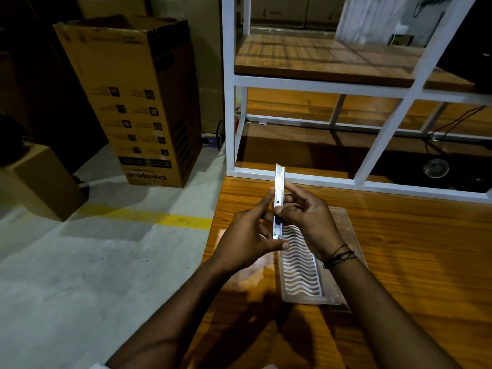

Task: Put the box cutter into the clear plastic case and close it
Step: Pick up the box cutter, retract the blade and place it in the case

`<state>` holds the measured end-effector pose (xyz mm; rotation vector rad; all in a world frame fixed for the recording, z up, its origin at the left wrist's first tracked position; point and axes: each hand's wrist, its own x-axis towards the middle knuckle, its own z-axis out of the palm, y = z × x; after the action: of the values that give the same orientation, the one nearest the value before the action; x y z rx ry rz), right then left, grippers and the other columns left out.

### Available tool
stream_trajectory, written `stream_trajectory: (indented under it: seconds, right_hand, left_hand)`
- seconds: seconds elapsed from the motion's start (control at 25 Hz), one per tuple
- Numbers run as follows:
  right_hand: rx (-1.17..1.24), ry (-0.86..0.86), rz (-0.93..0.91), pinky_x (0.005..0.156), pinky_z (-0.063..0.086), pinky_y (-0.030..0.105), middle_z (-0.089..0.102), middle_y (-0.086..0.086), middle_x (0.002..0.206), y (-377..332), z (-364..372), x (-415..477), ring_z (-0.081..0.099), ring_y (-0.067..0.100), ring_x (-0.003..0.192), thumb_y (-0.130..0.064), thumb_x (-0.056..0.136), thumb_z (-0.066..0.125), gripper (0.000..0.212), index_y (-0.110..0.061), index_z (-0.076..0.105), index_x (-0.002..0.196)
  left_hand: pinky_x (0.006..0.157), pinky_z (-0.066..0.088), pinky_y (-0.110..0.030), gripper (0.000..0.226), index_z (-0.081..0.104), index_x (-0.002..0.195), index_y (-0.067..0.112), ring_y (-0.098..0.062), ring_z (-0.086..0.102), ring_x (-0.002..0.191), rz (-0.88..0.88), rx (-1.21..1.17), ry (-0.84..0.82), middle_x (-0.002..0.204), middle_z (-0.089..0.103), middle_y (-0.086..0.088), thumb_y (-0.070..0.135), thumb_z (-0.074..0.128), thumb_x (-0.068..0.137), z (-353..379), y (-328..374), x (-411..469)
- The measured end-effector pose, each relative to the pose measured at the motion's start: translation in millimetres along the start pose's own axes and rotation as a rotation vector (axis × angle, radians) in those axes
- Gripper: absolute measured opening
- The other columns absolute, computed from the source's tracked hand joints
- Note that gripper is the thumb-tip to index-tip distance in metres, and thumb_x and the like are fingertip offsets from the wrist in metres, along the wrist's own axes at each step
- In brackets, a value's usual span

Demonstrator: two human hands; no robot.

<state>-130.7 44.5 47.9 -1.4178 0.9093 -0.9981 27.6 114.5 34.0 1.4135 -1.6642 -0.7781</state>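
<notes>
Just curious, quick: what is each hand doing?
Left hand: holding the slim silver metal box cutter.
Right hand: holding the same cutter.

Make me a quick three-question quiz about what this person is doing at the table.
1. True or false: the box cutter already lies inside the clear plastic case.
2. Which holds the box cutter? A) left hand only B) right hand only C) both hands
3. Fill in: the case rests on the wooden ___.

Key: 1 false; 2 C; 3 table.
</notes>
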Motion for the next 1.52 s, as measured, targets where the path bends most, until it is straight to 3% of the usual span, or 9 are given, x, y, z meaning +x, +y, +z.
stream_trajectory:
  seconds: [0.24, 0.44, 0.84, 1.0, 1.08, 1.28, 1.4, 1.52]
  right_hand:
    - [0.029, -0.022, 0.003, 0.082, 0.061, 0.036, 0.072, -0.002, 0.095, 2, 1, 0, 0.072, 0.018, 0.09, 0.011, 0.086, 0.065, 0.07, -0.021, 0.05, 0.147]
    - [0.008, -0.04, -0.012, 0.086, 0.061, 0.043, 0.068, 0.017, 0.108, 2, 3, -1, 0.072, 0.028, 0.097, 0.01, 0.086, 0.066, 0.073, -0.023, 0.048, 0.149]
    - [0.046, -0.114, 0.026, 0.096, 0.056, 0.056, 0.062, 0.028, 0.122, 3, -4, 1, 0.066, 0.045, 0.11, 0.008, 0.087, 0.067, 0.073, -0.026, 0.047, 0.149]
    - [-0.01, -0.097, 0.051, 0.091, 0.06, 0.045, 0.063, 0.029, 0.109, 0, -5, -3, 0.071, 0.035, 0.104, 0.005, 0.087, 0.069, 0.074, -0.026, 0.047, 0.149]
    - [-0.15, -0.011, 0.053, 0.084, 0.062, 0.038, 0.067, 0.021, 0.099, -1, 0, -7, 0.074, 0.029, 0.097, -0.002, 0.085, 0.074, 0.067, -0.026, 0.053, 0.144]
    - [-0.455, 0.159, 0.02, 0.073, 0.06, 0.028, 0.07, -0.001, 0.089, -5, 17, -12, 0.071, 0.008, 0.081, -0.017, 0.082, 0.08, 0.026, -0.015, 0.068, 0.106]
    - [-0.545, 0.202, -0.016, 0.065, 0.053, 0.017, 0.069, -0.006, 0.082, -6, 24, -14, 0.066, 0.001, 0.072, -0.026, 0.08, 0.082, 0.02, -0.016, 0.07, 0.093]
    - [-0.599, 0.242, -0.049, 0.064, 0.053, 0.018, 0.069, -0.006, 0.079, -5, 29, -17, 0.065, 0.003, 0.071, -0.025, 0.08, 0.082, 0.018, -0.016, 0.07, 0.089]
  left_hand:
    - [0.065, 0.054, -0.011, 0.117, 0.017, 0.163, 0.038, 0.006, 0.067, 0.075, 0.005, 0.014, 0.014, 0.096, 0.065, 0.02, 0.021, 0.091, 0.075, -2, 3, 1]
    - [0.068, 0.061, -0.021, 0.118, 0.017, 0.163, 0.038, 0.001, 0.067, 0.073, 0.005, 0.009, 0.026, 0.095, 0.066, 0.02, 0.021, 0.092, 0.074, -4, 2, 0]
    - [0.066, 0.057, -0.015, 0.117, 0.016, 0.164, 0.035, 0.002, 0.067, 0.073, -0.006, -0.012, 0.011, 0.093, 0.065, 0.021, 0.019, 0.091, 0.075, -3, 3, 1]
    - [0.064, 0.054, -0.011, 0.115, 0.017, 0.164, 0.036, 0.003, 0.067, 0.075, -0.008, 0.018, 0.026, 0.097, 0.065, 0.021, 0.019, 0.09, 0.076, -1, 0, 1]
    - [0.064, 0.053, -0.01, 0.114, 0.018, 0.164, 0.035, 0.002, 0.067, 0.077, -0.008, 0.068, 0.058, 0.097, 0.063, 0.022, 0.018, 0.09, 0.077, 1, -2, 0]
    - [0.073, 0.059, -0.021, 0.113, 0.019, 0.164, 0.03, -0.002, 0.065, 0.073, -0.025, 0.188, 0.123, 0.103, 0.066, 0.015, 0.017, 0.09, 0.077, 11, -6, -1]
    - [0.076, 0.058, -0.022, 0.099, 0.033, 0.16, 0.026, -0.002, 0.06, 0.081, -0.016, 0.224, 0.17, 0.108, 0.071, 0.005, 0.02, 0.089, 0.078, 14, -2, -1]
    - [0.073, 0.055, -0.017, 0.085, 0.046, 0.153, 0.024, -0.002, 0.06, 0.08, -0.009, 0.182, 0.2, 0.105, 0.073, 0.004, 0.019, 0.087, 0.079, 15, 0, -1]
